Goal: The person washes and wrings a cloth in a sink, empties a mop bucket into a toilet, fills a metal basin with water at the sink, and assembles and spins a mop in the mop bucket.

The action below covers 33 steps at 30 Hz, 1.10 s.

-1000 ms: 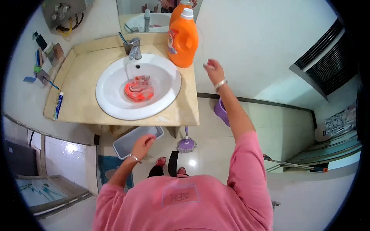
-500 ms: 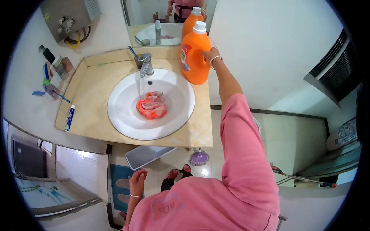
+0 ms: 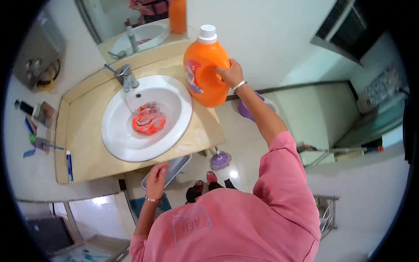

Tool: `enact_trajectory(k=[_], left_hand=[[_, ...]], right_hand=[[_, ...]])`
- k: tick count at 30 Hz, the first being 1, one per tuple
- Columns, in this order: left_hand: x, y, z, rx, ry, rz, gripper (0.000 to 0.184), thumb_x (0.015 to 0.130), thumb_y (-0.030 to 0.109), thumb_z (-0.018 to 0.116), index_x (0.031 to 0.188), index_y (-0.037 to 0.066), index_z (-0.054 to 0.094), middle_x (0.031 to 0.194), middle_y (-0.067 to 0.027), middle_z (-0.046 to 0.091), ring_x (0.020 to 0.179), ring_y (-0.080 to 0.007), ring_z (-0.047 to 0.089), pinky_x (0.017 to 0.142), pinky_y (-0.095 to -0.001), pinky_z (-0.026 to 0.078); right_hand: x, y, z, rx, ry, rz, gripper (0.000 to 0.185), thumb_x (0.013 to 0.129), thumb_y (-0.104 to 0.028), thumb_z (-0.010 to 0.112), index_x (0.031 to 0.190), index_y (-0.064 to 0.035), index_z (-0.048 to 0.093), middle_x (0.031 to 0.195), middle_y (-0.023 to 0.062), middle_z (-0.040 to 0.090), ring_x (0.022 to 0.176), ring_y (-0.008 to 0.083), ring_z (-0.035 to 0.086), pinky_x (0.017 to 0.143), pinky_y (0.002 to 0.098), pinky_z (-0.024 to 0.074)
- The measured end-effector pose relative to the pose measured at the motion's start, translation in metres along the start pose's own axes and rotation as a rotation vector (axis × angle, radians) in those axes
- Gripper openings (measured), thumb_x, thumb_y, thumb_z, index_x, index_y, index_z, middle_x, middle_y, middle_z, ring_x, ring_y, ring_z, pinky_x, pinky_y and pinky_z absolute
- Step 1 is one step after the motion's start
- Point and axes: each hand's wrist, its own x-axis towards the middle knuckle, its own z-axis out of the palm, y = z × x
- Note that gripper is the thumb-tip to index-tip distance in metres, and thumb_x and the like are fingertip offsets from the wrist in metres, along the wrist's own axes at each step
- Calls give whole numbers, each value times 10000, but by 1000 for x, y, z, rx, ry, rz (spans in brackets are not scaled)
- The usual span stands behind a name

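My right hand point(image 3: 231, 75) is closed around the handle of a large orange detergent bottle point(image 3: 205, 72) with a white cap. The bottle is upright at the right edge of the counter; whether its base still touches the counter I cannot tell. In front of the counter's near edge hangs my left hand point(image 3: 157, 180), its fingers loosely curled with nothing visible in them. A wet red and pinkish-white cloth point(image 3: 149, 119) lies bunched in the white sink point(image 3: 115, 135). Water appears to run from the chrome faucet point(image 3: 126, 78) above it.
A toothpaste tube point(image 3: 69, 167) lies on the left of the beige counter point(image 3: 87, 153). Below are a purple mop head point(image 3: 220, 161), a grey tub point(image 3: 176, 170) and a purple basin point(image 3: 246, 110). A mirror point(image 3: 118, 22) backs the sink.
My right hand has brought the orange bottle away from the mirror, nearer to me. My left hand has risen toward the counter edge. The view has turned and shifted to the right.
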Motion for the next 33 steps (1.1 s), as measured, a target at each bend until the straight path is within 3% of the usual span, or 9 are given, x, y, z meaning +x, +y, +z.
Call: enact_trajectory(k=[2, 7, 9, 11, 14, 19, 25, 30, 33], left_hand=[[54, 31, -2, 62, -80, 105, 188, 847, 103, 471, 989, 11, 555, 932, -84, 583, 844, -151, 532, 772, -257, 406], [90, 83, 53, 98, -103, 528, 340, 826, 65, 486, 1158, 8, 439, 1158, -103, 485, 1069, -196, 447, 909, -301, 336], [48, 102, 102, 58, -188, 574, 398, 854, 97, 445, 1234, 23, 350, 1264, -102, 386, 1171, -197, 354, 978, -315, 256], [-20, 129, 179, 47, -290, 575, 454, 868, 158, 431, 1279, 38, 278, 1321, -96, 308, 1217, -204, 286, 1006, -332, 208], [-139, 146, 325, -60, -538, 662, 565, 848, 246, 495, 1296, 23, 232, 1310, -105, 311, 1218, -209, 286, 1012, -334, 202], [-280, 122, 559, -64, -1119, 389, 595, 801, 205, 590, 1267, 4, 280, 1243, -94, 384, 1139, -196, 374, 974, -323, 268], [-380, 96, 657, -29, -1389, 141, 545, 756, 68, 592, 1227, -7, 328, 1198, -91, 423, 1107, -179, 408, 940, -302, 314], [-460, 106, 744, 66, -1594, 261, 485, 730, 102, 631, 1148, -34, 426, 1118, -94, 498, 1049, -177, 463, 924, -301, 333], [-504, 131, 798, 34, -1696, 487, 491, 716, 214, 665, 1101, -27, 478, 1036, -90, 557, 984, -164, 508, 884, -295, 368]], right_hand=[[-22, -3, -4, -7, 89, -37, 292, 629, -144, 666, 836, 15, 537, 676, 51, 562, 507, 105, 519, 435, 239, 436], [-176, -8, -65, 2, 192, 91, 343, 614, -176, 692, 890, -25, 556, 711, 38, 571, 570, 102, 533, 505, 236, 453], [-260, 7, -121, -21, 211, 19, 364, 604, -194, 698, 889, -18, 555, 727, 36, 576, 623, 125, 547, 585, 261, 464], [-347, 31, -194, 94, 280, -10, 396, 539, -286, 667, 785, 4, 560, 739, 164, 586, 719, 282, 580, 662, 344, 454], [-484, 70, -330, -1, 253, 28, 382, 567, -227, 657, 857, -8, 541, 722, 113, 580, 678, 209, 570, 645, 308, 453], [-682, 149, -514, -47, 480, 215, 392, 564, -254, 625, 866, -17, 547, 767, 167, 577, 708, 311, 569, 651, 341, 457], [-786, 205, -561, -109, 641, 457, 420, 571, -251, 622, 927, -38, 555, 787, 164, 587, 731, 311, 577, 673, 356, 460], [-864, 229, -609, -109, 848, 519, 404, 577, -205, 662, 910, -13, 539, 762, 118, 581, 699, 217, 577, 657, 304, 455], [-899, 236, -642, -97, 988, 579, 397, 561, -269, 652, 850, -16, 553, 728, 171, 571, 675, 308, 572, 632, 351, 452]])
